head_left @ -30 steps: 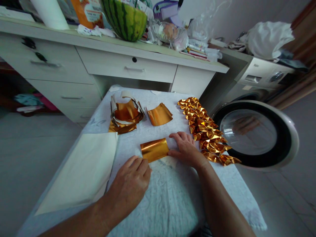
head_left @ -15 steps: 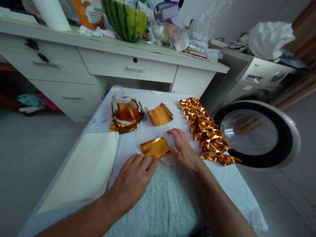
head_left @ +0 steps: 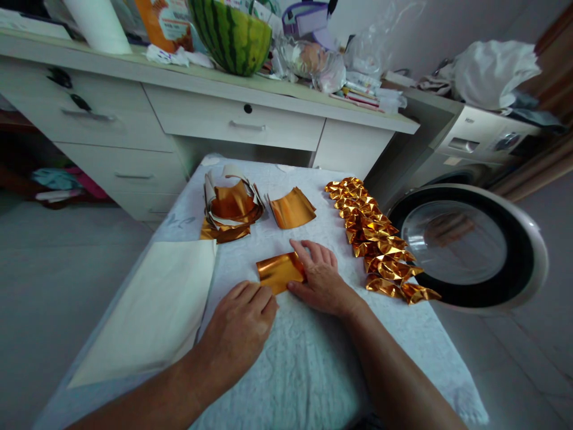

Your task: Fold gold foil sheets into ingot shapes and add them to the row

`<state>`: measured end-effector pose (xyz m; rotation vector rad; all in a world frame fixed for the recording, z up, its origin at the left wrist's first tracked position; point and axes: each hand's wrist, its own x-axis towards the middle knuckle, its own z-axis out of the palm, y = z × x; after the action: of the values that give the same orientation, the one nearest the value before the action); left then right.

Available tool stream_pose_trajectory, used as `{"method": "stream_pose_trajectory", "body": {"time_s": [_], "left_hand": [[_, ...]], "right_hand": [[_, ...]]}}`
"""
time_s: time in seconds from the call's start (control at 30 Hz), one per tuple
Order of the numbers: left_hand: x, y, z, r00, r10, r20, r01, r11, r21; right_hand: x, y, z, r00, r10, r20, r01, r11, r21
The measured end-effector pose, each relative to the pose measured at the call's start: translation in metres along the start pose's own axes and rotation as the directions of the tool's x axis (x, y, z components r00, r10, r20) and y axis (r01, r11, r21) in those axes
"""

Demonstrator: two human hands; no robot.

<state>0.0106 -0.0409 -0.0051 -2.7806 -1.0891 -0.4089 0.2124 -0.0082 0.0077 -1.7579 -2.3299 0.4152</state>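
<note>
A gold foil paper sheet (head_left: 280,272) lies on the cloth-covered table between my hands, its far edge curling up. My left hand (head_left: 244,316) is closed at the sheet's near left corner, thumb and fingers together; the fingertips are partly hidden. Across the sheet's right end rests my right hand (head_left: 321,278), its fingers stretched out and the thumb apart on the near edge. Beyond it sits a small curved stack of gold sheets (head_left: 293,208). To the right runs a row of folded gold foil pieces (head_left: 376,239).
A bundle of gold sheets in a paper wrapping (head_left: 233,203) stands at the back left. White paper (head_left: 147,310) covers the table's left side. A drawer desk (head_left: 233,125) with half a watermelon (head_left: 230,39) is behind. An open washing machine door (head_left: 465,245) is at right.
My right hand has moved left onto the sheet's right end, its fingers reaching over it. My left hand has curled more and drawn slightly back toward me.
</note>
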Motion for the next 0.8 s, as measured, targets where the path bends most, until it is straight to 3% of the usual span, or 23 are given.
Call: {"method": "stream_pose_trajectory", "body": {"time_s": [0.17,0.3,0.4,0.6,0.8], "left_hand": [[-0.001,-0.001,0.003,0.999,0.011,-0.038,-0.011,1.000,-0.001],[0.001,-0.002,0.005,0.998,0.003,-0.059,-0.006,0.999,-0.041],[0.005,-0.002,0.002,0.999,-0.048,-0.007,0.047,0.993,-0.109],[0.014,-0.006,-0.001,0.978,-0.190,0.087,0.206,0.951,-0.231],[0.017,-0.012,0.003,0.975,-0.194,0.103,0.217,0.927,-0.305]], "right_hand": [[-0.002,0.016,-0.013,0.992,0.077,0.103,-0.078,0.997,-0.002],[-0.003,0.027,-0.020,0.989,0.058,0.139,-0.064,0.997,0.037],[-0.003,0.030,-0.022,0.995,0.024,0.098,-0.032,0.997,0.072],[-0.004,0.020,-0.025,0.989,-0.088,-0.121,0.115,0.965,0.236],[-0.003,0.010,-0.015,0.977,-0.211,-0.019,0.210,0.956,0.206]]}}
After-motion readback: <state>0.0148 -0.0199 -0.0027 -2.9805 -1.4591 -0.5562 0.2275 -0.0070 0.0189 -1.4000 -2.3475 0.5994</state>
